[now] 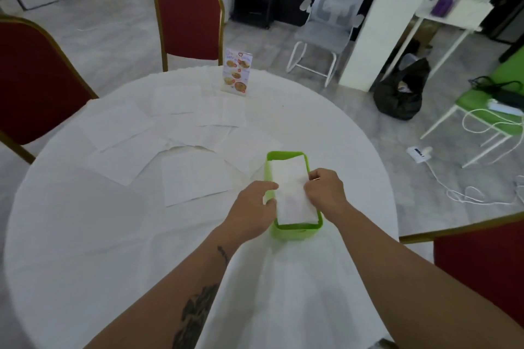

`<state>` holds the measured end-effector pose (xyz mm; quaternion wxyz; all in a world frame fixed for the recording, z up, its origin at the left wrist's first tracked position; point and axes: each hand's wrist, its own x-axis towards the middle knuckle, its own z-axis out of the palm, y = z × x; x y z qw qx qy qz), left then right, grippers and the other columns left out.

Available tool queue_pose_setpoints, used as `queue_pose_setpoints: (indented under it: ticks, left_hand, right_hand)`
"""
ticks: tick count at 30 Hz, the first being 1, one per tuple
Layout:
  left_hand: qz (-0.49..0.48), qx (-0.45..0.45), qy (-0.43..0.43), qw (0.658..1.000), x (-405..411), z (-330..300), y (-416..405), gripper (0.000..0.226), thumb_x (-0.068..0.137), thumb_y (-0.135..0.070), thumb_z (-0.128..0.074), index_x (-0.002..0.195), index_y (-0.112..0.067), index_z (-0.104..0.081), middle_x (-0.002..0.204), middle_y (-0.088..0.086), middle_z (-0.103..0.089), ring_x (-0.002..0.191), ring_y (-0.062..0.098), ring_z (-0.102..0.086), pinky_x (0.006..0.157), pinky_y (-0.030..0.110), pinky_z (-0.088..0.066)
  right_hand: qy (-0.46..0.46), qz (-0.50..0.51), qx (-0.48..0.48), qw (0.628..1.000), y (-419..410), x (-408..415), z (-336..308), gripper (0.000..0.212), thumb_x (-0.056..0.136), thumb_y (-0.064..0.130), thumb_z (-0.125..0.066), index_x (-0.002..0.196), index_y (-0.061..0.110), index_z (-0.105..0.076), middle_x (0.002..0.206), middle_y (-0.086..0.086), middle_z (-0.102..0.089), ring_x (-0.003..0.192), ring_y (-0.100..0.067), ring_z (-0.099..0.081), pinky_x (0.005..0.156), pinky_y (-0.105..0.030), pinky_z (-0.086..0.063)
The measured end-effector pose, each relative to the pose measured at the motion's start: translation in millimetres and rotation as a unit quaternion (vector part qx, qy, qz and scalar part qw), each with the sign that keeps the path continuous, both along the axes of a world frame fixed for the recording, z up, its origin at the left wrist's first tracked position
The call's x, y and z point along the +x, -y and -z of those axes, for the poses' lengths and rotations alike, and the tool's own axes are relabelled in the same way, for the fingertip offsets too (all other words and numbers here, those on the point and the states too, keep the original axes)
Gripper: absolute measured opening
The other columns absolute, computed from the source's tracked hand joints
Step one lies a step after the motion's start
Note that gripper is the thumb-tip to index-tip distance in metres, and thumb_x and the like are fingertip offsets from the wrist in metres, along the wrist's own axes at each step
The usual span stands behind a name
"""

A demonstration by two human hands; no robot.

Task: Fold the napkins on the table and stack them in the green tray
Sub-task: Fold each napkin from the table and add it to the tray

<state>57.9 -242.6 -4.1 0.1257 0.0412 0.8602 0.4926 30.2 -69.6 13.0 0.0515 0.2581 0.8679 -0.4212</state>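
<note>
— So, nearest the camera, what are the hands doing?

— Both forearms reach in from the bottom edge over a round table (85,235) under a white cloth. The left hand (252,210) sits at the left wall of the green tray (297,231), fingers loosely bent, fingertips touching the rim and the left edge of the folded napkin (292,190). The right hand (326,191) is at the tray's right rim, fingers curled down onto the napkin's right edge; it seems to pinch it, though the fingertips are partly hidden.

— And the napkin itself?

— It lies inside the tray, a white rectangle nearly filling it. Its long axis runs the same way as the tray's, from the near end away from the person, tilted slightly leftward at the far end. Whether other napkins lie under it I cannot tell.

— Further out?

— Left of and beyond the tray, several unfolded napkins (195,176) lie flat on the cloth, overlapping one another. Behind them, close to the far edge, a menu card (237,72) stands upright.

— And off the table?

— Red chairs (190,22) with gold frames stand around it, a grey office chair (334,17) stands farther back, and a black bag (399,93) sits on the floor to the right.
</note>
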Motion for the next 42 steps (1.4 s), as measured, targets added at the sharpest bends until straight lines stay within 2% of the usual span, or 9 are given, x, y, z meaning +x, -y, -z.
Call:
queue_pose_setpoints:
  ticks: [4, 6, 9, 16, 21, 24, 31, 36, 42]
  left_hand:
    - [0.104, -0.137, -0.067, 0.983, -2.9, 6.6, -9.8, 0.044, 0.09, -0.017, -0.047, 0.134, -0.019, -0.052, 0.143, -0.002, -0.045, 0.127, 0.022, -0.042, 0.107, 0.033, -0.036]
    - [0.141, -0.215, -0.074, 0.963, -2.7, 9.6, -12.9, 0.046, 0.089, -0.02, -0.045, 0.135, -0.019, -0.048, 0.147, -0.001, -0.04, 0.128, 0.025, -0.039, 0.105, 0.041, -0.038]
    - [0.177, -0.297, -0.087, 0.934, -0.7, 13.3, -14.7, 0.047, 0.089, -0.022, -0.042, 0.135, -0.018, -0.043, 0.152, 0.0, -0.03, 0.134, 0.027, -0.033, 0.105, 0.043, -0.035]
    - [0.197, -0.344, -0.106, 0.912, -3.1, 14.5, -15.4, 0.051, 0.094, -0.031, -0.04, 0.143, -0.02, -0.037, 0.154, -0.002, -0.027, 0.135, 0.024, -0.031, 0.11, 0.042, -0.032]
    - [0.109, -0.139, -0.095, 0.98, -6.4, 19.4, -3.0, 0.044, 0.093, -0.02, -0.045, 0.137, -0.022, -0.046, 0.145, -0.004, -0.044, 0.128, 0.02, -0.041, 0.109, 0.037, -0.034]
    - [0.012, -0.08, -0.089, 0.993, -14.6, 19.4, 21.8, 0.043, 0.092, -0.015, -0.048, 0.135, -0.022, -0.05, 0.14, -0.004, -0.049, 0.127, 0.017, -0.043, 0.109, 0.028, -0.031]
    - [-0.103, -0.184, 0.024, 0.977, -36.9, 29.9, 94.9, 0.05, 0.092, -0.03, -0.049, 0.14, -0.026, -0.04, 0.142, 0.001, -0.045, 0.13, 0.026, -0.04, 0.108, 0.045, -0.034]
    - [-0.093, -0.287, 0.082, 0.95, -45.7, 48.2, 122.4, 0.073, 0.086, -0.05, -0.054, 0.149, -0.032, -0.023, 0.155, 0.002, -0.025, 0.141, 0.026, -0.024, 0.11, 0.049, -0.026]
    - [-0.026, -0.33, 0.049, 0.942, -53.2, 68.7, 132.9, 0.076, 0.087, -0.052, -0.053, 0.15, -0.031, -0.016, 0.161, 0.002, -0.005, 0.148, 0.023, -0.002, 0.118, 0.053, -0.005]
  right_hand:
    - [0.019, -0.021, 0.016, 0.999, 0.4, -4.7, 1.7, 0.037, 0.081, 0.009, -0.056, 0.117, 0.013, -0.06, 0.114, -0.006, -0.063, 0.094, -0.024, -0.058, 0.075, -0.032, -0.046]
    - [0.03, -0.072, 0.106, 0.991, 2.7, -2.7, 1.6, 0.044, 0.081, 0.013, -0.058, 0.124, 0.015, -0.051, 0.116, -0.007, -0.058, 0.096, -0.027, -0.056, 0.073, -0.031, -0.041]
    - [-0.038, -0.165, 0.268, 0.949, 4.3, 6.8, 5.9, 0.043, 0.086, 0.018, -0.057, 0.128, 0.015, -0.049, 0.124, -0.005, -0.052, 0.108, -0.028, -0.051, 0.083, -0.036, -0.041]
    - [-0.038, -0.332, 0.409, 0.849, -14.4, 33.0, 27.7, 0.035, 0.089, 0.031, -0.048, 0.12, 0.026, -0.063, 0.128, 0.008, -0.062, 0.125, -0.021, -0.045, 0.107, -0.048, -0.02]
    - [-0.034, -0.314, 0.366, 0.875, -8.3, 28.4, 16.5, 0.041, 0.092, 0.033, -0.048, 0.133, 0.028, -0.055, 0.139, 0.011, -0.052, 0.137, -0.016, -0.034, 0.115, -0.048, -0.011]
    - [-0.092, -0.29, 0.313, 0.9, 6.9, 21.7, 7.6, 0.039, 0.091, 0.028, -0.051, 0.129, 0.027, -0.058, 0.135, 0.011, -0.055, 0.133, -0.015, -0.039, 0.112, -0.042, -0.019]
    - [-0.139, -0.329, 0.23, 0.905, 72.1, 4.3, 2.2, 0.034, 0.09, 0.023, -0.054, 0.123, 0.024, -0.06, 0.13, 0.007, -0.058, 0.127, -0.02, -0.043, 0.102, -0.038, -0.033]
    - [-0.066, -0.361, 0.156, 0.917, 104.2, 0.2, 21.9, 0.04, 0.093, 0.021, -0.051, 0.133, 0.022, -0.054, 0.135, 0.004, -0.055, 0.126, -0.018, -0.047, 0.106, -0.035, -0.039]
    - [0.072, -0.223, 0.028, 0.972, 127.8, -17.1, 45.5, 0.051, 0.087, 0.02, -0.059, 0.138, 0.022, -0.051, 0.128, 0.0, -0.06, 0.115, -0.019, -0.058, 0.097, -0.031, -0.045]
